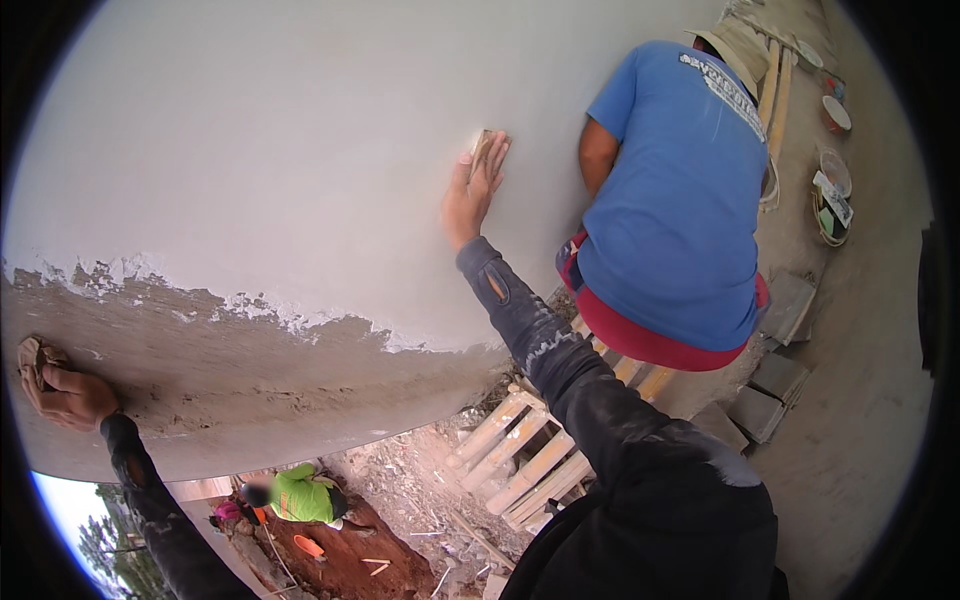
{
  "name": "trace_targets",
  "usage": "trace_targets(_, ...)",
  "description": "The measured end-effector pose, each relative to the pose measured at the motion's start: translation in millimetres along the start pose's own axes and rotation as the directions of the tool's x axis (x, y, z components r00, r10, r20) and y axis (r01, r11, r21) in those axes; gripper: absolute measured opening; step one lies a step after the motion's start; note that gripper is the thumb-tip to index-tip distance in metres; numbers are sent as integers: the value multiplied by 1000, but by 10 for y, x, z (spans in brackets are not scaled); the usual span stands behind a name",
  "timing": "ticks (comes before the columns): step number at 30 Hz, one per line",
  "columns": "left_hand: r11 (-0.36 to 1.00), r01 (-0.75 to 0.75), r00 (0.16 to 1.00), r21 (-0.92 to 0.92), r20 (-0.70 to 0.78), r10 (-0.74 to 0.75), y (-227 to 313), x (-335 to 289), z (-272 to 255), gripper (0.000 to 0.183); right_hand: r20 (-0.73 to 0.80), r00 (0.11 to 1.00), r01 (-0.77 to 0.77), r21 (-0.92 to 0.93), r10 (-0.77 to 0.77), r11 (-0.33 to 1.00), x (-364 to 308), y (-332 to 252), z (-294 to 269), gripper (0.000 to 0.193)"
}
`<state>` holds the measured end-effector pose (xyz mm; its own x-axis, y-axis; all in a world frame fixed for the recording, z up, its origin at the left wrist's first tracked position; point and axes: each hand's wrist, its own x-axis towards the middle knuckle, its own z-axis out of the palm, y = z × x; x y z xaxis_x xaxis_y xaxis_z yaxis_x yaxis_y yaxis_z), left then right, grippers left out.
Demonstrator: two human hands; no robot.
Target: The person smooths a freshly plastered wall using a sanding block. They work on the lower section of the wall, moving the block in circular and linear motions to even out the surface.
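Keep your right hand (477,185) flat, fingers spread over the sanding block (482,150), pressing evenly on the smooth wall (280,150); your left hand (65,395) grips a rag (30,358)

Smooth matt grey plaster wall (300,170), rough brown base (250,380) below; bare wooden pallet (520,450).
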<state>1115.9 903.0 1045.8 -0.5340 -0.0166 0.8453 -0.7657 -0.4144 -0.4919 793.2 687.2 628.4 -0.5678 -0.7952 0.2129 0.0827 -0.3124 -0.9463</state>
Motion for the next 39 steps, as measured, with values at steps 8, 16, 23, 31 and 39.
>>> trace_targets(8, 994, 109, 994, -1, -5, -109, 109, -107, 70, 41, -42, 992, -114, 45, 116, 992, 277, 361, -248, 69)
trace_targets(16, 998, 34, 999, 47, -6, -34, -99, -95, 52, 37, 101, 993, 75, -92, -66, 993, -93, 376, -183, 70)
trace_targets(23, 1000, -8, 1000, 20, 10, 8, -45, 159, -98, 36, 42, 980, 196, -11, -196, 980, 130, -204, 58, 65)
trace_targets(31, 997, 70, 997, -42, -35, -71, 264, -63, 77, 36, 24, 999, 42, -115, -39, 992, 177, 363, -219, 69)
trace_targets(39, 1000, 15, 1000, -10, -14, -16, -34, 143, -37, 37, 295, 858, 460, -72, -421, 885, -339, -26, 10, 64)
